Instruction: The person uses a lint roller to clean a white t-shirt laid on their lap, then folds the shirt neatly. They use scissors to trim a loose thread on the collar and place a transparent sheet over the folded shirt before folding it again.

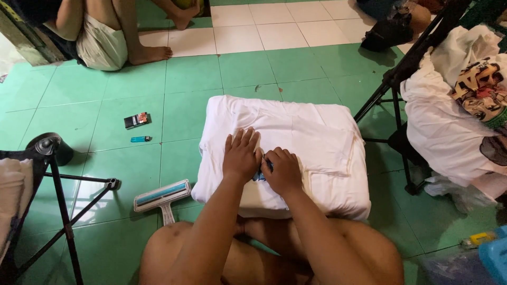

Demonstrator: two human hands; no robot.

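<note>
White folded shirt (311, 142) on green floor (243, 68), pressed flat by released left hand (241, 157), small blue item (260, 176) pinched in right hand (283, 170) grip, lint brush (161, 195) nearby

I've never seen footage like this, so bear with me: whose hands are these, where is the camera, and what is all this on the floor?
There is no machine here. The one camera sits on a person's head and looks down, so the arms belong to the wearer, who sits on a green tiled floor. The left hand lies flat on a white cloth over a cushion. The right hand pinches something small and blue against it; I cannot tell what. On the tiles lie a lint brush, a blue lighter and a small dark box. Another person sits further off.
</note>
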